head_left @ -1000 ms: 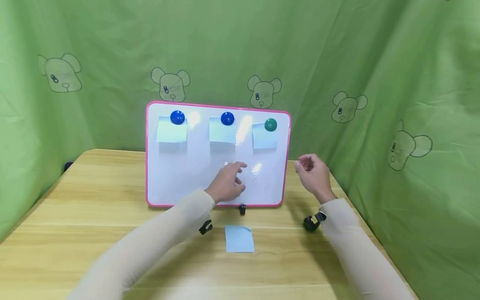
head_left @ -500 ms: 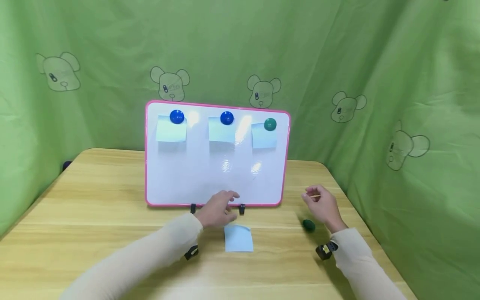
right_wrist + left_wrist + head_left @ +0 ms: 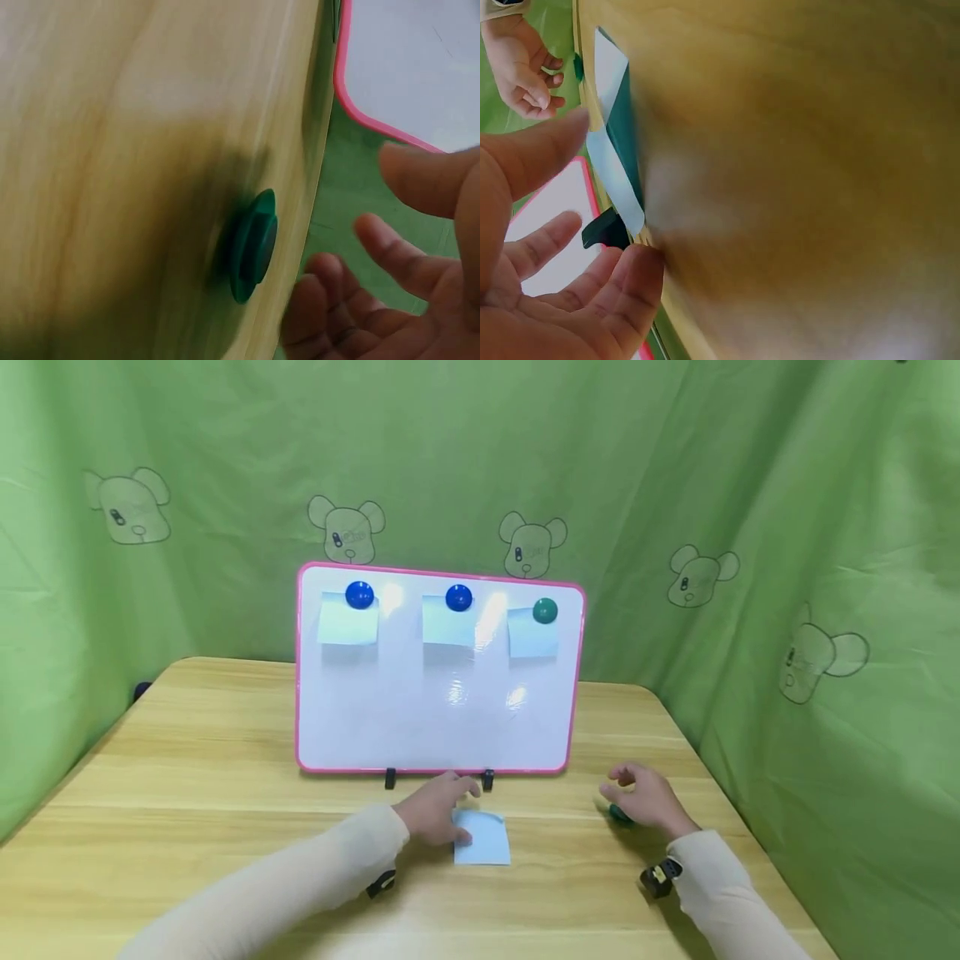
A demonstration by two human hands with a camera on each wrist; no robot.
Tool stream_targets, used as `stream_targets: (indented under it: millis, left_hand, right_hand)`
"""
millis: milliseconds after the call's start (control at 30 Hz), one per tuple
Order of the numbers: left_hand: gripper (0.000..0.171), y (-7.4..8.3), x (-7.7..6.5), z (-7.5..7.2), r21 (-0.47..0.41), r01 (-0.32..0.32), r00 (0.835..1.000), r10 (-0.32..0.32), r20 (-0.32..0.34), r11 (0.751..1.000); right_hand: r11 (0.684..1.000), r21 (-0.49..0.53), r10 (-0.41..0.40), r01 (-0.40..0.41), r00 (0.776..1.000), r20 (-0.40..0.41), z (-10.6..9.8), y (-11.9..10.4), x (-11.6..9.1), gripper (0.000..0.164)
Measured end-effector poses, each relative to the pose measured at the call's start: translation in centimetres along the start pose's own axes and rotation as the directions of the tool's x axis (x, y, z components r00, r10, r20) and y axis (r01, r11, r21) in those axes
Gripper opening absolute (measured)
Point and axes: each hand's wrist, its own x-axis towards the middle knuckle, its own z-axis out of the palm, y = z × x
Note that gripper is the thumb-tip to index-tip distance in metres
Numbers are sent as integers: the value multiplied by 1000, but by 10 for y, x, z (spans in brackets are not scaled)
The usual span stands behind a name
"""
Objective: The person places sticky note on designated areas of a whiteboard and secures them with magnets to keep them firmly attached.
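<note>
My left hand (image 3: 433,810) hovers over the left edge of a light blue sticky note (image 3: 486,845) lying on the table. Its fingers and thumb are spread apart with nothing between them; in the left wrist view, the note (image 3: 615,172) looks bent up off the wood. Toward the table's right side, my right hand (image 3: 643,797) hangs above a round green magnet (image 3: 619,816), fingers loosely bent and holding nothing. That magnet (image 3: 255,247) appears in the right wrist view with a gap between it and the fingers. Partly, the right hand hides it from the head camera.
A pink-framed whiteboard (image 3: 435,718) stands upright at the back on small black feet (image 3: 390,778). Three blue notes hang on it, under a left blue magnet (image 3: 360,595), a middle blue magnet (image 3: 459,597) and a green magnet (image 3: 545,610). Green curtain (image 3: 810,543) surrounds the table.
Both hands have come down from in front of and beside the whiteboard toward the table. The left is now at the loose note, the right at the loose green magnet.
</note>
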Motion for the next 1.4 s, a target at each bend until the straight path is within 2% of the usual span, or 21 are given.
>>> stream_targets:
  millis: [167,433,700,833,1000,1167,1400]
  left_hand:
    - [41,2,1,4,44,-43,999,42,28,998]
    - [28,2,2,7,105,-80,996,76,43,991]
    - [38,6,1,6,141,-107,994,102,40,984]
    - [39,6,1,5,108,-96,995,97,-2,989]
    - [40,2,4,2,18,-66,996,67,-67,998]
    - [43,1,4,-9,-77,-20,996,13,-92,997]
    - [40,1,3,-27,-116,-26,990,9,-139,993]
  right_hand:
    - [999,0,37,-37,994,102,0,5,-2,38]
    - [998,-20,53,-51,990,130,3,12,-2,37]
    - [996,-86,46,-33,988,150,-1,12,-4,25]
    - [993,-106,62,-45,985,160,-4,11,-4,19]
    - [994,-91,71,-57,984,161,-11,7,-2,21]
    - [996,-88,2,9,992,128,-17,4,1,26]
    - [998,2,-62,62,998,24,-15,-3,6,33]
